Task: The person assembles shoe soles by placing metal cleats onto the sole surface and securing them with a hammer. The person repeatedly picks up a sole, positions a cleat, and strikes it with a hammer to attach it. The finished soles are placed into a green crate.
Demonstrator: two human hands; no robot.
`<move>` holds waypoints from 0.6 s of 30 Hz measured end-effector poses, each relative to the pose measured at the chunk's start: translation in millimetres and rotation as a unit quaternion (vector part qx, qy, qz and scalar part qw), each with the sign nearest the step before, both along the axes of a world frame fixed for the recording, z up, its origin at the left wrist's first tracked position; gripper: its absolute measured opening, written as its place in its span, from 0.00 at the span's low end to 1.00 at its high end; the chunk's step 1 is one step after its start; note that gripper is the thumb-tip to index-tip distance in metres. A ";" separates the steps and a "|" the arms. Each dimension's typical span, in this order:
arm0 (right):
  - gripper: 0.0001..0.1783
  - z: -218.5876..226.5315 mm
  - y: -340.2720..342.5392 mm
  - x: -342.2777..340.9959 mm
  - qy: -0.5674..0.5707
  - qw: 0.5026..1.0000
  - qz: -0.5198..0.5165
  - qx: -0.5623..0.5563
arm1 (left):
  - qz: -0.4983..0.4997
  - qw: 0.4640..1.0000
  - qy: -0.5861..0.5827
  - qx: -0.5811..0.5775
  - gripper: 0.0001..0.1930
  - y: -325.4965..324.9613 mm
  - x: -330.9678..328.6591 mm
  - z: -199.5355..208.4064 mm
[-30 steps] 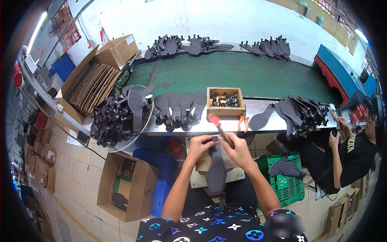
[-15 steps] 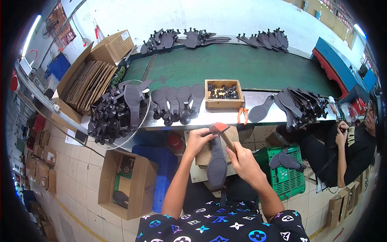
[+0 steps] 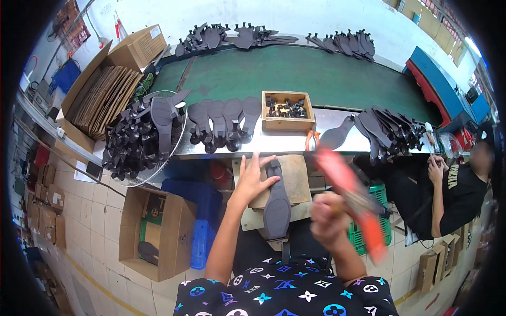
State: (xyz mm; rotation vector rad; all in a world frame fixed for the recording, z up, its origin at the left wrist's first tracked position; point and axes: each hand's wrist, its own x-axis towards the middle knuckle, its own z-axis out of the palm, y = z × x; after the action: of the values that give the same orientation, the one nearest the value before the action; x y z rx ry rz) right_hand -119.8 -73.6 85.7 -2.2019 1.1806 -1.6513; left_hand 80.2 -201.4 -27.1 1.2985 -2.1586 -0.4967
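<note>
One hammer (image 3: 348, 181) swung rightward (blurred), one sole (image 3: 276, 210) touching left fingers (image 3: 256, 169)

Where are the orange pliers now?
In the head view, right of centre, the orange pliers lie on the metal benchtop by the right corner of the wooden box, left of a lone sole.

Two hands are showing, one left hand (image 3: 254, 181) and one right hand (image 3: 329, 218), with one blurred hammer (image 3: 340, 171), probably. One sole (image 3: 276, 213) is lying across one block (image 3: 296, 184). Four row soles (image 3: 217, 117), one pliers (image 3: 312, 139) and one wooden box (image 3: 288, 124) are sitting beyond; three heaps (image 3: 258, 38) are lining the back.
</note>
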 end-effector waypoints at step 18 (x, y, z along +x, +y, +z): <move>0.11 -2.9 -22.7 10.0 0.018 0.940 -0.029 0.338 | 0.008 0.999 -0.044 0.030 0.32 1.9 2.5 8.7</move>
State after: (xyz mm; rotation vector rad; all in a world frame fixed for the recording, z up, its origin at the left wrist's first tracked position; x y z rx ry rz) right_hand -109.8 -96.3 82.8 -1.7661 1.5400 -0.9934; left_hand 82.7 -199.4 -18.4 1.3924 -2.2192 -0.5099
